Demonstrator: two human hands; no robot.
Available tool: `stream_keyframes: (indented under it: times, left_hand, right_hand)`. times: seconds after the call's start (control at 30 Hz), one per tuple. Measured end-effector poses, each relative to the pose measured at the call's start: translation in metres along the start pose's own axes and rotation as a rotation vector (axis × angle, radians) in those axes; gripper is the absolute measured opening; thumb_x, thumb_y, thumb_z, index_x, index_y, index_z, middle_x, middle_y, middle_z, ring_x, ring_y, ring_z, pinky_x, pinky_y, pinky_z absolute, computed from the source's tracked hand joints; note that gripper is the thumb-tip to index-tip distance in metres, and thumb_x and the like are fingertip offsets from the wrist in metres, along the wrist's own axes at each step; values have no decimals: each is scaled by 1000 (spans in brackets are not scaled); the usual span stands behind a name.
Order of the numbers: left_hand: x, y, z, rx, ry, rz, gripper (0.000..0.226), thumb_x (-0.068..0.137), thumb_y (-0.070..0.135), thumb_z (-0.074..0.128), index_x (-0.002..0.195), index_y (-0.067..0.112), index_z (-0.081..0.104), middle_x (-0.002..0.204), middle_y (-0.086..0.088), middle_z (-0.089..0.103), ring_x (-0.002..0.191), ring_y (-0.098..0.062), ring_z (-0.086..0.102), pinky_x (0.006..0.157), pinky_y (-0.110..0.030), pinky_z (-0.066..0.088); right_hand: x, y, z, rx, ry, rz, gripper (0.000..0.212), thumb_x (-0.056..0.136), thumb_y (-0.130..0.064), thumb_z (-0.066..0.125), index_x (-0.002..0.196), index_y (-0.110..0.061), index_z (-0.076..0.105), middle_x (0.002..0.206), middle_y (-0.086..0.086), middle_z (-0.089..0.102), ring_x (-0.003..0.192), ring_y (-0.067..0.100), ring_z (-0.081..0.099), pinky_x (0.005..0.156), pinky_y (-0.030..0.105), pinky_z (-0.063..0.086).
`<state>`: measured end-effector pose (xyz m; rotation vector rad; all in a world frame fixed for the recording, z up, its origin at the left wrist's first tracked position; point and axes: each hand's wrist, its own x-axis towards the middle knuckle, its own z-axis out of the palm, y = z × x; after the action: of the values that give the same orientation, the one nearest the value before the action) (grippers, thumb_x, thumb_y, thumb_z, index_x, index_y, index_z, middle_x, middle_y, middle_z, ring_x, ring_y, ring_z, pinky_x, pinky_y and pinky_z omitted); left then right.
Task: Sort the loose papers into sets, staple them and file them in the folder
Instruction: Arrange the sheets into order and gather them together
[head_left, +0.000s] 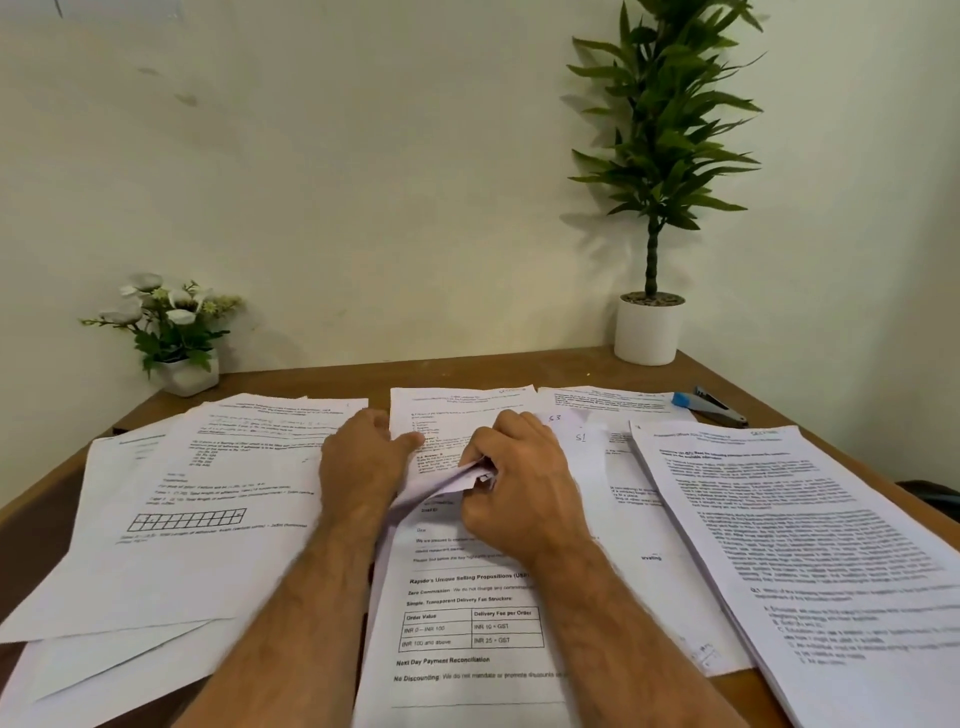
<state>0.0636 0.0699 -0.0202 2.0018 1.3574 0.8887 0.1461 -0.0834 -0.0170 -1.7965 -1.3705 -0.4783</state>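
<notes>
Printed papers cover most of the wooden table. At the centre, the right hand curls its fingers round the lifted edge of a sheet, pinching and bending it above the centre stack, whose top page shows a fee chart. The left hand lies beside it, fingers relaxed and pressing flat on the paper, thumb stretched toward the right hand. To the left sits a fanned left pile with a grid drawing on its top page. To the right lies a thick right stack of dense text, overlapping sheets marked "S1" and "S3" in pen. A blue-and-black stapler rests near the far right edge of the table, behind that stack. A small flower pot stands at the far left corner, a tall potted plant at the far right, both against the pale wall.
</notes>
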Motion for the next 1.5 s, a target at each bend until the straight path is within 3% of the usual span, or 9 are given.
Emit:
stream_keyframes:
  times: [0.17,0.3,0.5,0.8,0.93,1.03,1.23,1.33,1.5]
  left_hand:
    - [-6,2,5,115,-19,25,53,84,57,73,122,20,63,118,-1,71,103,-26,67,83,-35,49]
    - [-5,4,5,48,-101,63,20,83,41,79,85,25,68,94,5,74,78,-15,67,79,-36,55]
    - [-5,12,-10,-190,-77,229,3,87,20,76,87,22,74,87,4,74,79,-16,67,70,-30,45]
    - [-26,10,-22,-304,-292,337,18,70,7,88,68,19,75,79,7,74,70,-10,69,63,-26,52]
    - [-26,6,-21,-264,-390,357,23,70,7,89,62,15,70,81,4,75,68,-8,66,61,-22,47]
    - [-28,7,-22,-326,-427,319,28,73,-7,70,59,17,74,87,3,77,85,-14,70,73,-25,49]
    - [-17,12,-20,-749,-243,10,36,81,24,47,87,19,82,114,-2,74,109,-17,63,99,-37,50]
    - [-5,8,-7,-583,-180,-89,18,92,18,68,106,27,75,124,-2,69,110,-20,64,96,-36,53]
    - [-6,11,5,-362,-110,-50,59,81,24,85,133,17,59,133,-2,64,107,-17,60,78,-24,41]
  right_hand:
    - [0,0,0,9,1,0,19,62,-20,60,77,-15,70,77,-3,56,78,16,51,73,33,49]
    - [0,2,2,12,-7,17,19,64,-21,63,81,-16,70,82,-3,59,82,16,52,74,35,51]
    - [0,5,4,61,122,28,19,67,-12,60,84,-14,66,83,-2,57,82,18,53,72,33,51]
    - [-5,5,-6,176,225,111,39,63,-10,63,93,-30,48,87,-12,55,84,9,50,64,17,45]
    - [-6,8,-7,197,128,166,68,70,-9,71,126,-38,47,88,-12,57,85,6,55,71,14,48]
    - [-5,11,-2,151,196,83,30,66,-18,65,95,-21,70,80,-8,61,73,10,56,59,24,50]
    - [-7,17,-1,146,264,-55,16,56,-10,71,69,-14,62,70,-5,54,63,11,48,51,19,36]
    - [-7,17,-2,162,285,-116,20,55,-14,76,68,-13,60,70,-3,53,64,12,47,50,22,35]
    - [-6,16,-4,187,320,-145,18,60,-22,73,68,-13,60,71,-3,53,64,10,45,52,18,32]
